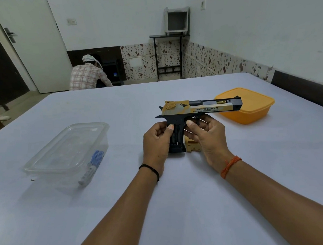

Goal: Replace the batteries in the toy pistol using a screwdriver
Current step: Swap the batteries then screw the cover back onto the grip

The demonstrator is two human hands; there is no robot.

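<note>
Both hands are up on the toy pistol (pixel 198 108), held upright at the centre of the table (pixel 124 211), barrel pointing right. The left hand (pixel 156 141) curls round the near side of the black grip, thumb pressed on its open side; the right hand (pixel 205 136) wraps the front of the grip under the trigger guard, thumb on the frame. The grip's side is open, and dark shapes sit low in the cavity, too murky to say whether they are batteries. Most fingers of both hands are tucked behind the grip, out of sight.

Just right of the grip's foot, a small tan piece (pixel 192 146) peeks out, half hidden by the right palm. On the left stands a clear lidded box (pixel 67 153); through its wall shows a blue-and-white tool, likely the screwdriver (pixel 93 165), blurred by the plastic. Far right, an orange lidded tub (pixel 251 106) sits behind the muzzle, its contents unseen. Beyond the table a person (pixel 88 74) crouches, facing away.
</note>
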